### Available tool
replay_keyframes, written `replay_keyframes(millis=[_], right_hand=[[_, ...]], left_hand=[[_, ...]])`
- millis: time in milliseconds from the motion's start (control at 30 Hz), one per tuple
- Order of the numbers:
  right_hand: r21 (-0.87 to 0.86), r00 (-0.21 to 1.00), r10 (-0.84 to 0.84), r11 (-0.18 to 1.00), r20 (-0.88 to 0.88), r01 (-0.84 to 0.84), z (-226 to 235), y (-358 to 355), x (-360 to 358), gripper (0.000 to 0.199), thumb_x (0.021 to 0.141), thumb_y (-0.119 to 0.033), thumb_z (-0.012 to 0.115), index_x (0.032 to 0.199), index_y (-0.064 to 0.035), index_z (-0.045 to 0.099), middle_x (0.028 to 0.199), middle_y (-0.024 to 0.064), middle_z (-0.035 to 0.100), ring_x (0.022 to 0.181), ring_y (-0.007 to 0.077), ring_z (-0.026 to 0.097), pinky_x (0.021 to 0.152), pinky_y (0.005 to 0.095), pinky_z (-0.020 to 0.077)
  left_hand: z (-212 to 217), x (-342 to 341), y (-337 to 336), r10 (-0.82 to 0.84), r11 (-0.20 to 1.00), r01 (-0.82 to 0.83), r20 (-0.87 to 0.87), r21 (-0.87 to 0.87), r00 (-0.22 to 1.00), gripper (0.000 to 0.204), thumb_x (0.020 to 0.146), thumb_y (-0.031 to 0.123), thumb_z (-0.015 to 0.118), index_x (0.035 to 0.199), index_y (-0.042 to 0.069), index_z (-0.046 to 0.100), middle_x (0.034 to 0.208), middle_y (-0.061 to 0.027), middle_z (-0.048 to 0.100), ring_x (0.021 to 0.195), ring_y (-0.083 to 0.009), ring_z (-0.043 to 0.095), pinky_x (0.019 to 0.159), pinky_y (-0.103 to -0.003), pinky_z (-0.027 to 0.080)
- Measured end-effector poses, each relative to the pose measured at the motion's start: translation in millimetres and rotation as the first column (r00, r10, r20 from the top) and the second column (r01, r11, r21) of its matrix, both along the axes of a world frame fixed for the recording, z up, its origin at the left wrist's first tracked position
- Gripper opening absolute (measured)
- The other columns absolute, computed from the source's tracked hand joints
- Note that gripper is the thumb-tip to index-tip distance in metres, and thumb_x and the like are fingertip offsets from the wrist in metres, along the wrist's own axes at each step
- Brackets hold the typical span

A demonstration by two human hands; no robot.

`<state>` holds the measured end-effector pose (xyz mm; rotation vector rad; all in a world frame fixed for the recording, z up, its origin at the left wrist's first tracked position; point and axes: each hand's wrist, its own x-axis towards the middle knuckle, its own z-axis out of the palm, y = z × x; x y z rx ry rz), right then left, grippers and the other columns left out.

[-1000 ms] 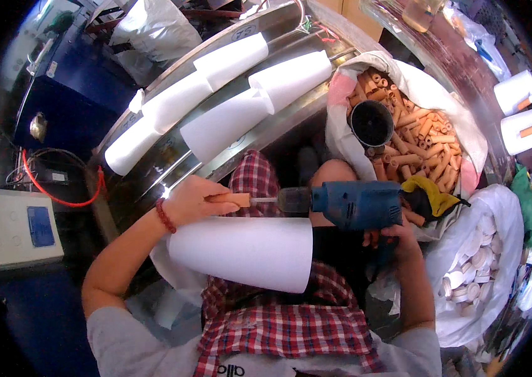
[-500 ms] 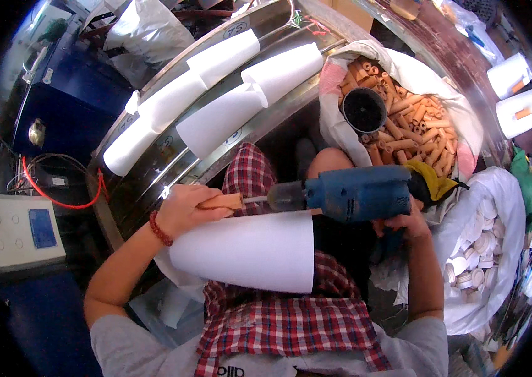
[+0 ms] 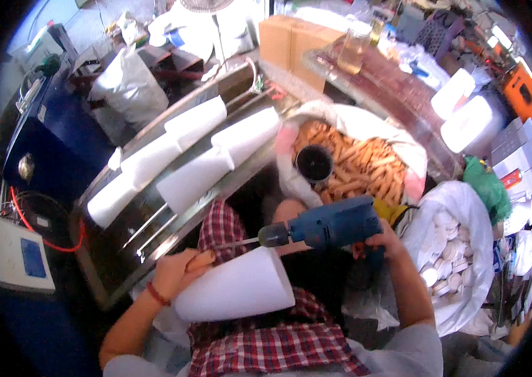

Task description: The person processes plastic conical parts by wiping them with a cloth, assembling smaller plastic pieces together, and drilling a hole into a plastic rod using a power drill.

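Observation:
My left hand (image 3: 175, 273) is closed around a short orange-brown tube (image 3: 202, 259). A thin metal rod (image 3: 237, 244) runs from that tube to the chuck of a blue power drill (image 3: 332, 225). My right hand (image 3: 388, 240) grips the drill's handle, with the fingers partly hidden behind it. Below the rod, a large white hollow cone (image 3: 241, 286) lies sideways across my lap, its wide end to the right. My left hand is beside the cone's narrow end. I cannot tell how deep the rod sits inside the tube.
Ahead on the left is a metal-edged trough (image 3: 105, 264) bearing rods and several white cones (image 3: 203, 166). A white sack (image 3: 366, 113) holds many brown tubes (image 3: 372, 166) and a dark cup (image 3: 314, 163). Right of me, another sack (image 3: 476, 251) contains white discs (image 3: 448, 251).
The view has tilted up, showing more of the far background. More rod shows between the tube and the drill's chuck. Both hands keep their grips.

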<state>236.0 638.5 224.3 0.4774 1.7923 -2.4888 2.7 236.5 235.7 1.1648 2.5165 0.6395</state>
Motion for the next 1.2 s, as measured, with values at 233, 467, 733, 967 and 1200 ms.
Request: replay_keyframes(millis=[233,467,733,967,1200], right_hand=[[-0.162,0.815,-0.579,0.801,0.032,0.576,-21.7,31.7,-37.8,0.035,0.076,-0.029,0.065,0.097,-0.0017,0.059,0.078,0.0093,0.062,0.067,0.0206,0.062,0.055,0.0306,0.0499],[-0.314,0.635,-0.772,0.604,-0.001,0.733,-63.9,129.1,-130.1,0.031,0.081,-0.026,0.064,0.098,-0.0021,0.056,0.085,0.0113,0.063,0.073,0.0218,0.062,0.063,0.0316,0.0522],[0.338,0.837,-0.450,0.876,0.312,0.345,-41.5,132.9,-83.2,0.043,0.083,-0.038,0.064,0.100,0.0005,0.059,0.090,0.0137,0.065,0.074,0.0218,0.065,0.062,0.0316,0.0527],[0.883,0.854,0.520,0.385,0.032,-0.268,53.0,-89.1,-146.9,0.052,0.079,-0.040,0.061,0.117,-0.0051,0.056,0.110,0.0129,0.062,0.103,0.0283,0.059,0.087,0.0379,0.0468],[0.988,0.424,0.904,0.006,0.062,-0.157,30.3,-202.4,-164.8,0.041,0.081,-0.042,0.058,0.098,-0.0045,0.059,0.077,0.0161,0.064,0.071,0.0361,0.062,0.059,0.0459,0.0488]], left_hand=[[33.8,32.3,25.9,0.035,0.968,-0.027,0.027,-0.251,0.999,0.052,0.079,0.059,0.056,0.084,0.007,0.057,0.074,-0.0165,0.063,0.072,-0.0351,0.063,0.061,-0.042,0.048],[53.0,28.9,28.4,-0.234,0.892,0.335,0.325,-0.304,0.916,0.052,0.084,0.060,0.049,0.081,0.009,0.056,0.075,-0.0163,0.063,0.070,-0.0364,0.062,0.061,-0.042,0.048],[41.7,23.6,-2.3,0.007,1.000,-0.007,0.409,0.000,0.912,0.055,0.078,0.045,0.066,0.113,0.005,0.054,0.091,-0.0155,0.063,0.079,-0.0270,0.064,0.068,-0.035,0.049],[16.5,43.3,-4.1,-0.012,0.857,-0.323,0.643,0.401,0.766,0.088,0.083,0.062,0.051,0.138,-0.001,0.021,0.133,-0.0201,0.038,0.107,-0.0248,0.054,0.083,-0.033,0.047],[-2.4,-13.5,-15.5,0.284,0.577,-0.638,0.606,0.510,0.743,0.076,0.087,0.060,0.043,0.142,0.011,0.022,0.143,-0.0105,0.032,0.124,-0.0283,0.040,0.100,-0.042,0.032]])
